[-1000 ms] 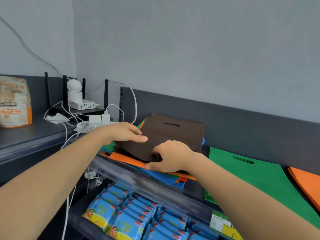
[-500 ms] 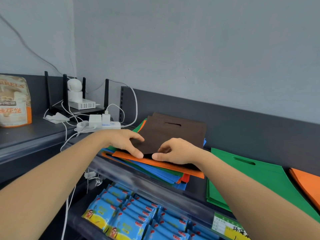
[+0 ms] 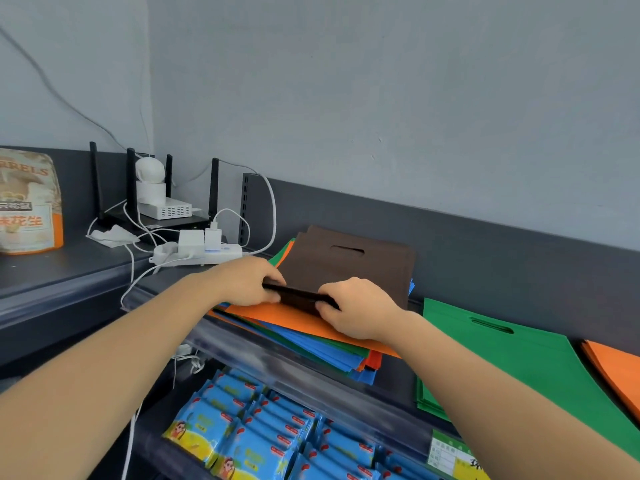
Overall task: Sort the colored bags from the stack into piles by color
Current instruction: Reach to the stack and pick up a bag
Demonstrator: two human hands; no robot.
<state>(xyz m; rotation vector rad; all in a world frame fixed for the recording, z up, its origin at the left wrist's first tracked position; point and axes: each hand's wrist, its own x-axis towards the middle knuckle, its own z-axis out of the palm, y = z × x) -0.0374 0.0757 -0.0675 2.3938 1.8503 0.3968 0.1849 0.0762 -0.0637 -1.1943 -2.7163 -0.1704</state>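
Stack [image 3: 311, 341] on shelf [image 3: 394, 388]; top bag [image 3: 363, 268] on it, left hand [image 3: 249, 282] and right hand [image 3: 353, 310] gripping its 6 o'clock edge. Power strip [image 3: 207, 254] 10 o'clock of stack, router [image 3: 173, 223] behind. Near pile [image 3: 519, 358] 3 o'clock, far pile [image 3: 616, 368] beyond. Packets [image 3: 270, 431] below, 6 o'clock.

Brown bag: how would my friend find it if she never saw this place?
Look along the dark grey shelf to the mixed stack of coloured bags, left of the flat green pile. The brown bag lies on top, its near edge gripped by the left hand and right hand. It is the only brown one; those beneath are orange, blue and green.
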